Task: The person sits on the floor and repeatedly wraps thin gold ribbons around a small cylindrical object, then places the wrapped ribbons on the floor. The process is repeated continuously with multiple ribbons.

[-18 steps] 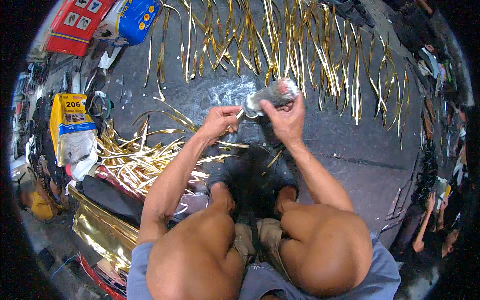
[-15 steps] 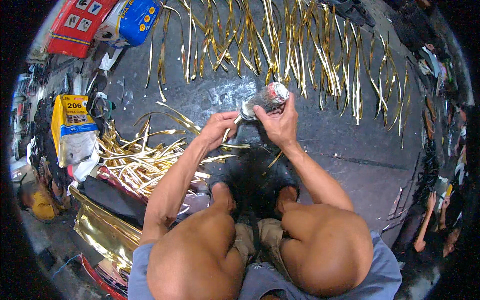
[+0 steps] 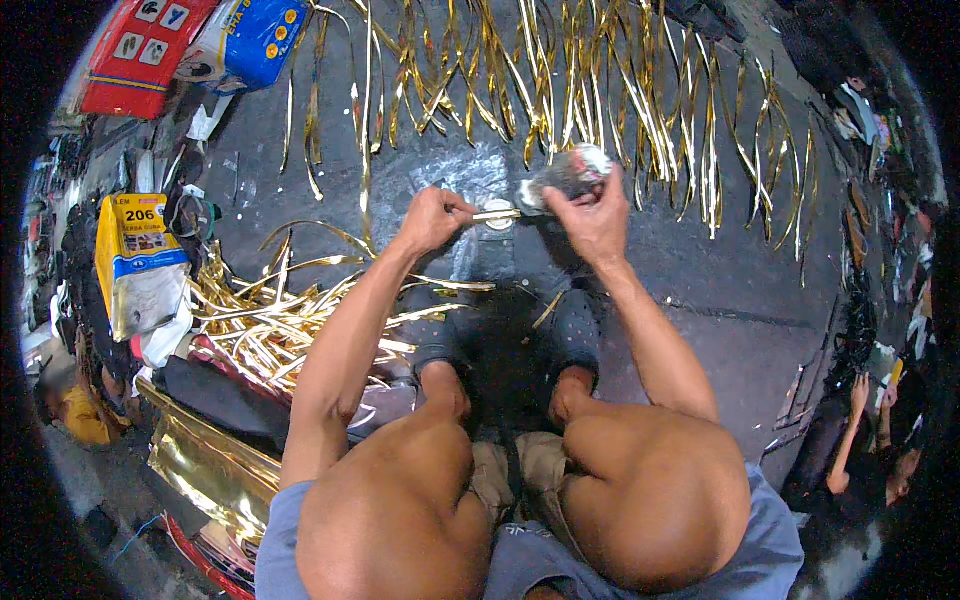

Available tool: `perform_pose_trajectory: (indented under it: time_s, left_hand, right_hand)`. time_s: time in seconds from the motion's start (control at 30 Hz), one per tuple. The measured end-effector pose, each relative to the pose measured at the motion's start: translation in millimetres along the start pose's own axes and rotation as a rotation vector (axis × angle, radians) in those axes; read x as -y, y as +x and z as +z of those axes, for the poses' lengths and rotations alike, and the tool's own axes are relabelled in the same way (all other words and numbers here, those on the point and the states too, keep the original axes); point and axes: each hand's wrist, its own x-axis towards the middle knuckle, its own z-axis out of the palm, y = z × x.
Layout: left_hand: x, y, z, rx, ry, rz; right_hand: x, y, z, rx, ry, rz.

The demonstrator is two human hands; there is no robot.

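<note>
My left hand [image 3: 440,218] pinches a narrow gold strip [image 3: 495,214] between thumb and fingers. The strip points right, over a small round whitish piece [image 3: 497,222] on the dark work surface. My right hand [image 3: 592,222] grips a stubby grey cylinder [image 3: 575,172] with whitish, crusted ends and a red patch. It is smeared by motion, and its exact kind is unclear. The cylinder is tilted, up and right of the strip's tip, apart from the left hand. A pale worn patch [image 3: 455,165] marks the surface beyond my left hand.
Many gold strips [image 3: 640,100] lie across the far side; a loose heap [image 3: 270,320] is at the left. A yellow, blue-banded can [image 3: 140,235], a red package [image 3: 140,60] and a blue package [image 3: 262,45] stand left. Gold sheet [image 3: 210,465] is lower left. Another person's hands [image 3: 862,395] show far right.
The cylinder has moved up and right, away from my left hand, with my right hand around it. The pinched strip has swung from pointing downward to lying nearly level, and the round whitish piece is now visible.
</note>
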Motion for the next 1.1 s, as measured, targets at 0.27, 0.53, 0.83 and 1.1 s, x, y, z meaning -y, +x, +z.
perform_pose_trajectory:
  time_s: [0.27, 0.53, 0.83, 1.1]
  left_hand:
    - [-48, 21, 23, -0.066, 0.115, 0.164]
    - [-66, -10, 35, -0.136, -0.289, 0.429]
    - [-70, -1, 40, -0.211, -0.19, 0.547]
    - [-67, 3, 35, -0.114, -0.116, 0.487]
  right_hand:
    - [-35, -18, 13, 0.136, -0.321, -0.446]
    - [-45, -17, 4, 0.397, 0.014, -0.091]
    - [-149, 11, 50, 0.234, 0.146, 0.437]
    - [-89, 12, 13, 0.206, 0.604, 0.608]
